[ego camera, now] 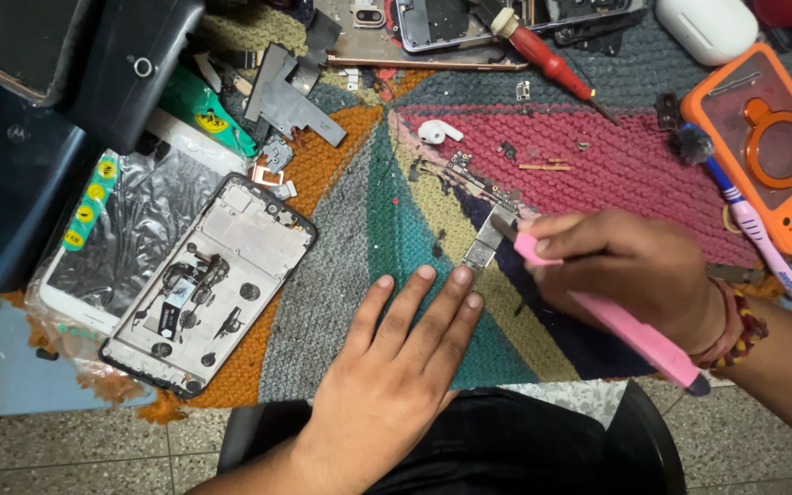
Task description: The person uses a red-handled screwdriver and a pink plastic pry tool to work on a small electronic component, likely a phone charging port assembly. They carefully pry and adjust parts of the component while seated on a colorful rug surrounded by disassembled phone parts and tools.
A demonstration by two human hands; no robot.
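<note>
My left hand (401,367) lies flat on the knitted multicoloured mat (350,266), its fingers spread, and a fingertip presses the near end of a small silver circuit board (488,240). My right hand (625,270) grips a pink utility knife (616,321) like a pen. The blade tip touches the top of the board just beyond my left fingertips. Beaded bracelets sit on my right wrist.
An opened phone frame (208,284) lies at the left on plastic-wrapped screens. A red screwdriver (547,60), a white earbud (437,131), an earbud case (708,27), an orange phone case (772,147), a toothbrush (753,225) and loose metal parts lie on the mat. Dark cases are stacked at the far left.
</note>
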